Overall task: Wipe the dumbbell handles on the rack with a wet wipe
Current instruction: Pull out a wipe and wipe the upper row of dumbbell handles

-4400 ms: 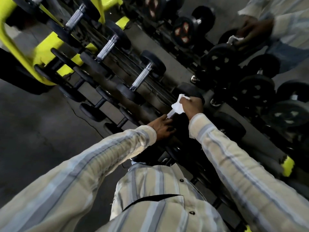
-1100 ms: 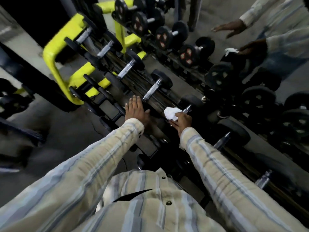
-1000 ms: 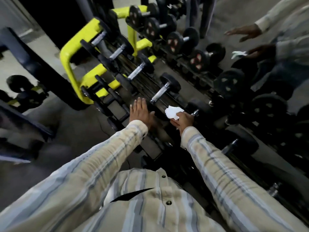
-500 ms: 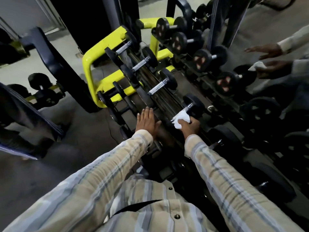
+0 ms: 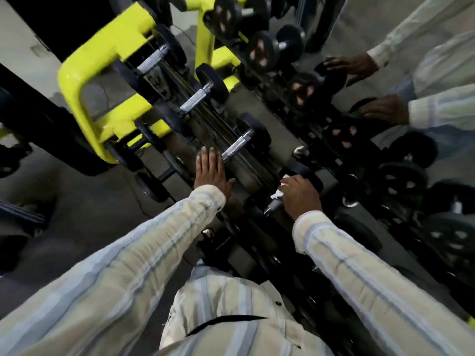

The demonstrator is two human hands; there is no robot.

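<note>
Fingers of the right hand (image 5: pixel 300 199) were curled over a dumbbell handle (image 5: pixel 272 207) at the near end of the rack (image 5: pixel 102 80), pinching a white wet wipe (image 5: pixel 279 193) against it; the left hand (image 5: pixel 212 170) lay flat, fingers straight and together, on the rack's edge. Judging by the grip, the wipe should wrap fully around the handle and slide end to end. 3 more bare metal handles ran far-left along the yellow-framed rack. Beyond lay grey concrete floor, a second rack of dark dumbbells on the right, and another person's hands there.
</note>
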